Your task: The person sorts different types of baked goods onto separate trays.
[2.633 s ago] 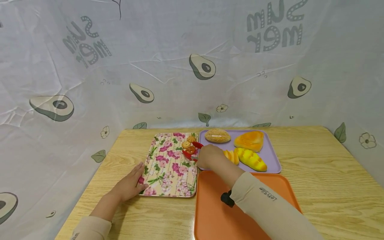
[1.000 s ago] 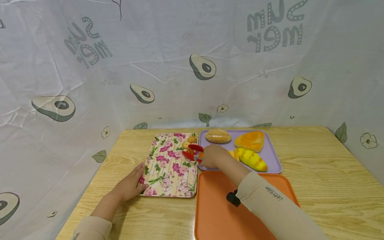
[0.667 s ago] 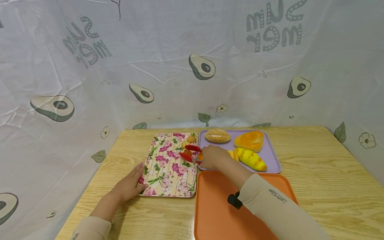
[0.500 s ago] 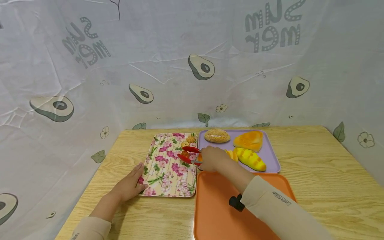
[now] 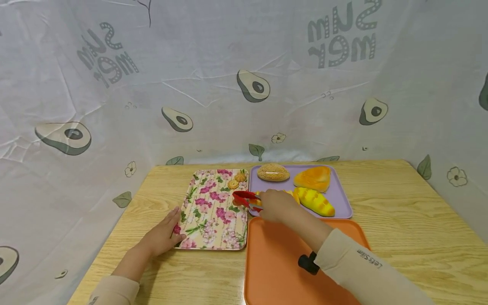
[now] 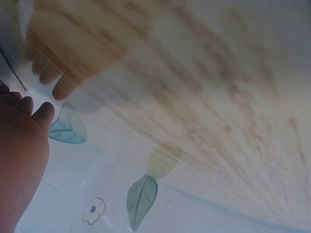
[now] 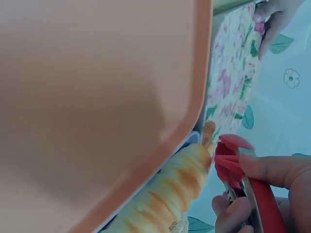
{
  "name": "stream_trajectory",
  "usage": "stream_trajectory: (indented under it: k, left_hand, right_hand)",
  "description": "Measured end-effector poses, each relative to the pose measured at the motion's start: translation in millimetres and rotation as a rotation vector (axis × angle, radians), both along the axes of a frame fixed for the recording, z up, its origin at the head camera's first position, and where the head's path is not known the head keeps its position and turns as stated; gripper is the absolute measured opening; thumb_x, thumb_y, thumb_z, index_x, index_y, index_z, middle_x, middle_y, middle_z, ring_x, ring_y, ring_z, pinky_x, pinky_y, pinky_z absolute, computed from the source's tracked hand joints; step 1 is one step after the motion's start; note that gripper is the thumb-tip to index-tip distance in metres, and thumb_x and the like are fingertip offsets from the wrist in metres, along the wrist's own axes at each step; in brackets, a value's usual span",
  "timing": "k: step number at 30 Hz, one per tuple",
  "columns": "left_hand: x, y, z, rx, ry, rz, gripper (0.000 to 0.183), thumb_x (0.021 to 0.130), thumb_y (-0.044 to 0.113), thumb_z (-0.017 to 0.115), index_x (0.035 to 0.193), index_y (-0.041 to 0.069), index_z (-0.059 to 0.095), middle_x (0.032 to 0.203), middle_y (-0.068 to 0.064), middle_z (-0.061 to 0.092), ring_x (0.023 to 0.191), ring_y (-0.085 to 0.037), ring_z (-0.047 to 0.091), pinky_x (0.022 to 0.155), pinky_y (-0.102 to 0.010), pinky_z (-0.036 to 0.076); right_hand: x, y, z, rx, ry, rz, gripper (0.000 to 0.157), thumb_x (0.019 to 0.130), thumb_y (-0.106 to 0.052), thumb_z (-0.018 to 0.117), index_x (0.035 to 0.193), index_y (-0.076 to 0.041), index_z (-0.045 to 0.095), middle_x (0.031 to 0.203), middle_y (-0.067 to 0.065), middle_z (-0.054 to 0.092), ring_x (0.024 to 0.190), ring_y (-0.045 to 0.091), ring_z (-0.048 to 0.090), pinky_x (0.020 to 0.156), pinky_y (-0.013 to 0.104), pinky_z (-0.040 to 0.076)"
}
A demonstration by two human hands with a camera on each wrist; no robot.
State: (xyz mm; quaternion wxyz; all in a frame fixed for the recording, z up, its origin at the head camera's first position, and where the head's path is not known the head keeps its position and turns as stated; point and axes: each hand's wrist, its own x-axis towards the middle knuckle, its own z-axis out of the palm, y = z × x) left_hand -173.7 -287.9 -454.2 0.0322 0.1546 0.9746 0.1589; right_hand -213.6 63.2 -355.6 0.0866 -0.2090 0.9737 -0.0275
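Red-tipped metal tongs (image 5: pixel 245 198) are gripped in my right hand (image 5: pixel 278 205), which reaches over the purple tray (image 5: pixel 343 199). Their tips lie close together above the right edge of the floral tray (image 5: pixel 206 207), overlapping a small round brown cookie (image 5: pixel 237 203) that is mostly hidden. In the right wrist view, thumb and fingers close around the tongs' handles, and the red tips (image 7: pixel 231 158) show beside a small brown piece (image 7: pixel 209 132). My left hand (image 5: pixel 162 235) rests with extended fingers on the floral tray's left edge.
Two small cookies (image 5: pixel 235 181) sit at the floral tray's back right corner. The purple tray carries a seeded bun (image 5: pixel 273 173), a golden triangular bread (image 5: pixel 313 178), a yellow loaf (image 5: pixel 314 201) and a partly hidden sliced loaf. An orange tray (image 5: pixel 274 262) lies in front, under my right forearm.
The tongs' tips, spread around the brown cookie before, have come together over it. That cookie has shifted toward the front, away from the other two. My left hand stays put.
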Motion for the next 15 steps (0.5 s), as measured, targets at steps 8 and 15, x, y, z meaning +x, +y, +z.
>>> stream_trajectory:
  k: [8,15]
  left_hand:
    - [0.3,-0.4,-0.7,0.003,-0.011,0.006,0.078,0.082,0.046,0.05,0.139,0.006,0.014,0.143,-0.009,0.008,0.126,-0.027,0.014,0.094,-0.046,0.025]
    - [0.7,-0.5,-0.3,0.003,-0.015,0.014,0.079,0.082,0.046,0.051,0.139,0.006,0.014,0.143,-0.008,0.008,0.126,-0.027,0.015,0.093,-0.047,0.026]
  right_hand:
    - [-2.9,-1.1,-5.0,0.025,0.022,0.004,0.059,0.072,-0.038,0.061,0.12,-0.005,0.049,0.106,0.01,0.052,0.083,0.026,0.053,0.069,0.042,0.043]
    - [-14.2,-11.4,11.8,0.091,-0.023,-0.021,0.029,0.069,-0.035,0.06,0.081,-0.008,0.059,0.081,0.006,0.054,0.06,0.019,0.049,0.046,0.033,0.04]
